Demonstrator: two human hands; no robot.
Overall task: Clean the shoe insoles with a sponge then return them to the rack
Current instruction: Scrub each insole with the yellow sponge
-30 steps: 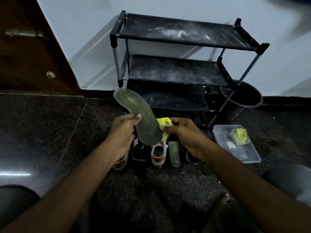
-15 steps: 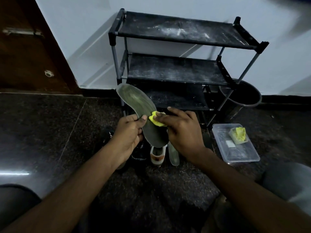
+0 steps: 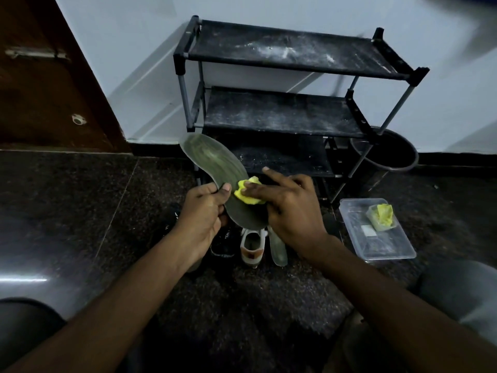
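The insole is held in the air in front of the rack, just above the shoes on the floor. It is a thin, flat, dull grey-green piece with a rounded toe and a narrower waist. Its toe end points to 11 o'clock and its heel end to 5 o'clock. Faint lighter streaks run along its length, and the upper part catches a soft sheen.

The left hand grips the insole at its waist from the 9 o'clock side, with the thumb on the top face and the fingers curled beneath. The right hand comes in from 3 o'clock with its fingers stretched out and spread. They press a small crumpled yellow sponge flat against the top face, just beside the left thumb. The index finger is lifted clear of the sponge, and the right thumb is hidden.

Below the hands, at 6 o'clock, a white shoe stands on the dark floor. A black shoe is at its 9 o'clock, and a second insole lies at its 3 o'clock. At 3 o'clock of the hands sits a clear plastic box holding a small tub with something yellow in it. A dark bucket stands at 1 o'clock, against the rack's right legs. The three black shelves of the rack are dusted with white
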